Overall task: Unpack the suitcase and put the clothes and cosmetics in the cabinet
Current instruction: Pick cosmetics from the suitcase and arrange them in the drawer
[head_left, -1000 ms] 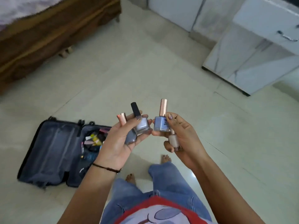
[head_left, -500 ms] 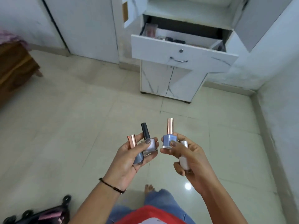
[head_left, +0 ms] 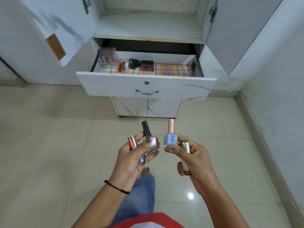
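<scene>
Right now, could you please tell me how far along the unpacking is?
Done: the drawer is pulled open and already holds a row of cosmetics. In hand: the left hand holds a black-capped bottle and a rose-capped bottle; the right hand holds a blue bottle and a silver-capped bottle. Left: these four must go into the drawer. The suitcase is out of view, so the rest cannot be judged.

Light: bright, even | glare: white spot on floor (head_left: 190, 195) | edges: wide-angle bending | focus: slightly soft throughout
</scene>
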